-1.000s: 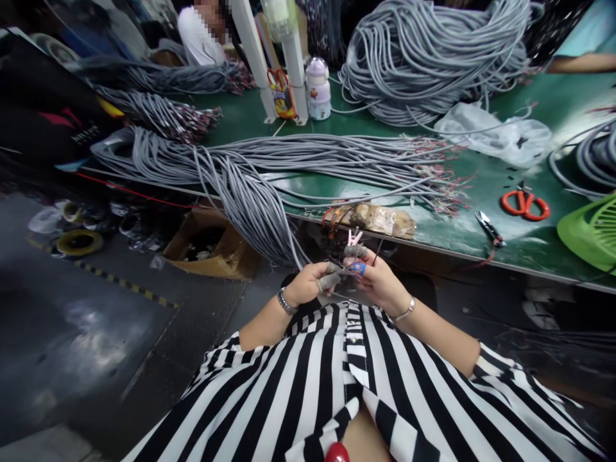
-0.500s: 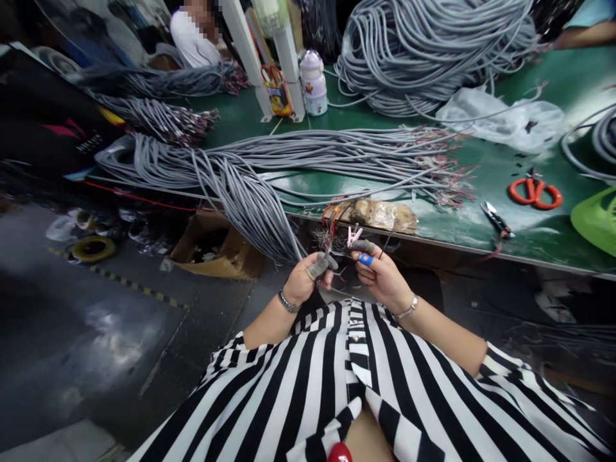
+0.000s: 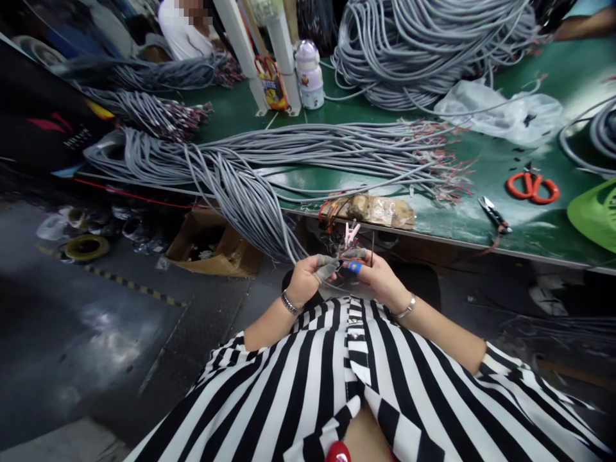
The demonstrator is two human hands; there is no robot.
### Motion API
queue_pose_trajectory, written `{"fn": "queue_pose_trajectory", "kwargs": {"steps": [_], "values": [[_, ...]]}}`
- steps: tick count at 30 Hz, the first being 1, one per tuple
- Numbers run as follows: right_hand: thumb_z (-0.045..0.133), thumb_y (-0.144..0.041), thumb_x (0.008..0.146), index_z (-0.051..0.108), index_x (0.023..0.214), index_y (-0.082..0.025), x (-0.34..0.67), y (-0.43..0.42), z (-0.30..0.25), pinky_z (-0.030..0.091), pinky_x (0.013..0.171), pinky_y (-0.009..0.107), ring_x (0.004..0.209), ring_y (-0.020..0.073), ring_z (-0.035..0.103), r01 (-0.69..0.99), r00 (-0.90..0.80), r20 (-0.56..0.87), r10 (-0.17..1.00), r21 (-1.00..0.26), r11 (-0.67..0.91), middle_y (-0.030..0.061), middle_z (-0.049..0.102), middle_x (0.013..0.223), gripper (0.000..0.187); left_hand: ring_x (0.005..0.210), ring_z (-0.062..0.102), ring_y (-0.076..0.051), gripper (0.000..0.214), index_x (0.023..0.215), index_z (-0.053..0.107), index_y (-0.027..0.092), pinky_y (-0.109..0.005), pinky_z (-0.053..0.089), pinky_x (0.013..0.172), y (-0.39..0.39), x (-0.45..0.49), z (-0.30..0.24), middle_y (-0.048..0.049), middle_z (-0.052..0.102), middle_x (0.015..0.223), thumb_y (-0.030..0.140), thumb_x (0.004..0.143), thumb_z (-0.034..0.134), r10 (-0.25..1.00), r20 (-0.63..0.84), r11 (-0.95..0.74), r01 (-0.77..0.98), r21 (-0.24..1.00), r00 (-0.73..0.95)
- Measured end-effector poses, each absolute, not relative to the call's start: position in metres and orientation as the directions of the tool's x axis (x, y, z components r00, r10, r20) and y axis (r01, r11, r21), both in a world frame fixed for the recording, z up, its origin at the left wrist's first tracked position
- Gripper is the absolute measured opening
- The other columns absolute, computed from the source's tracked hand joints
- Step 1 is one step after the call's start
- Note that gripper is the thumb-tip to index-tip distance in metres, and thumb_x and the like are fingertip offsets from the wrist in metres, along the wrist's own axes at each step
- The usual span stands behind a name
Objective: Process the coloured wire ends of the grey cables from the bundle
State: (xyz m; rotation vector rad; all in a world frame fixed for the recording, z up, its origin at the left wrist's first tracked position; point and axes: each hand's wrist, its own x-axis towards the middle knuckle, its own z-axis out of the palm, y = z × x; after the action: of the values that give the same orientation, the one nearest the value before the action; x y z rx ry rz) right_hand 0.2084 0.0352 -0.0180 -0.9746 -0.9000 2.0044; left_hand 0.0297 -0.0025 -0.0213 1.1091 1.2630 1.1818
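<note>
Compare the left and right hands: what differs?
1. Covers: the left hand has grey covers on its fingers; the right hand has a grey one plus a blue wrap.
2. Wrist: the left hand has a dark band; the right hand has a silver bracelet.

Shared: both hands have fingers together at thin wires, in front of the table edge.

Wkshop: bench (image 3: 445,222) w/ cables (image 3: 245,189)
</note>
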Motion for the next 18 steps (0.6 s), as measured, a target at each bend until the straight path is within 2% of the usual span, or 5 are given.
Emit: {"fn": "queue_pose_trajectory", "kwargs": {"steps": [4, 8, 13, 18], "values": [[0.088, -0.03, 0.058, 0.065, 0.091, -0.02, 0.2116, 0.0332, -0.0184, 0.057, 0.07, 0.03, 0.076, 0.0177, 0.07, -0.326, -0.489, -0.328, 0.809, -0.791, -0.518, 0.0026, 0.075, 0.084, 0.042, 0.063, 0.062, -0.013, 0.033, 0.083, 0.072, 0.014, -0.024, 0.051, 0.063, -0.0046, 0.0364, -0.0197, -0.0034, 0.071, 0.072, 0.044, 0.071, 0.078, 0.996, -0.026, 0.032, 0.073, 0.997, -0.081], [0.089, -0.03, 0.056, 0.066, 0.092, -0.02, 0.2128, 0.0325, -0.0192, 0.057, 0.069, 0.03, 0.074, 0.0173, 0.071, -0.314, -0.486, -0.332, 0.809, -0.797, -0.516, 0.0029, 0.075, 0.086, 0.044, 0.066, 0.064, -0.013, 0.031, 0.085, 0.072, 0.014, -0.025, 0.052, 0.065, -0.0044, 0.0373, -0.0211, -0.0041, 0.072, 0.076, 0.043, 0.074, 0.076, 0.997, 0.003, 0.004, 0.083, 0.997, -0.083], [0.088, -0.03, 0.058, 0.066, 0.093, -0.02, 0.211, 0.0332, -0.0172, 0.057, 0.073, 0.029, 0.079, 0.0168, 0.072, -0.356, -0.514, -0.299, 0.804, -0.779, -0.516, 0.0026, 0.076, 0.085, 0.042, 0.061, 0.06, -0.012, 0.037, 0.079, 0.068, 0.014, -0.023, 0.049, 0.063, -0.0033, 0.0339, -0.0208, -0.0022, 0.068, 0.066, 0.049, 0.073, 0.075, 0.998, -0.011, 0.014, 0.057, 0.998, -0.055], [0.088, -0.03, 0.06, 0.066, 0.094, -0.021, 0.21, 0.0362, -0.0186, 0.057, 0.077, 0.031, 0.082, 0.0164, 0.071, -0.36, -0.491, -0.307, 0.815, -0.78, -0.511, 0.0034, 0.076, 0.092, 0.041, 0.054, 0.055, -0.009, 0.045, 0.08, 0.065, 0.014, -0.022, 0.045, 0.058, -0.0033, 0.0297, -0.0263, -0.0004, 0.063, 0.059, 0.058, 0.079, 0.066, 0.997, -0.064, 0.061, -0.059, 0.996, -0.047]]}}
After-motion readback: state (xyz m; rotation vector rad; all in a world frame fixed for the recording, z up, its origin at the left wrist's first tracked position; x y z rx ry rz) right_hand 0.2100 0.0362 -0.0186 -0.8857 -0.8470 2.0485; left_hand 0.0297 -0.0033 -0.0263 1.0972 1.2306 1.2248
